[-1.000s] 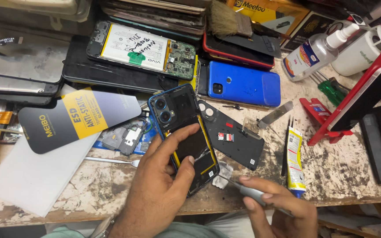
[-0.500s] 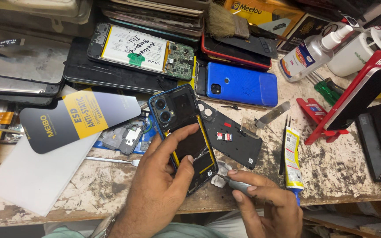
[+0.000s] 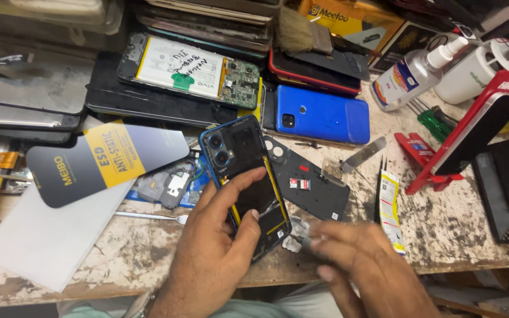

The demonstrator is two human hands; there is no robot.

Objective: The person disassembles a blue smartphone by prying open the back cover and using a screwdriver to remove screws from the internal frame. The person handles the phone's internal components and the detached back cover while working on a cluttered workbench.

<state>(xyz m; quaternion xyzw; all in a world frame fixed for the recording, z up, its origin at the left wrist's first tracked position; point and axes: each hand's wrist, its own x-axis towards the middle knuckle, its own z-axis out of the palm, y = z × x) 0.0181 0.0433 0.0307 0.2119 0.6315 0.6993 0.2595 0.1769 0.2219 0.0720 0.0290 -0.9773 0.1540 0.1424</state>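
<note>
My left hand grips an opened blue-framed phone, back cover off, dark insides and camera lenses showing, tilted on the bench edge. The thumb and forefinger press across its lower half. My right hand is blurred beside the phone's lower right corner, fingers pinched on a small silvery tool or part that I cannot make out clearly. A black back cover lies just right of the phone.
A worn bench holds a blue phone, an open phone with white battery, a dark anti-static mat, white sheet, glue tube, spray bottle, red stand, brush, tweezers.
My right hand has moved up and left from the bench edge toward the phone's lower right corner. The left hand keeps its grip on the phone.
</note>
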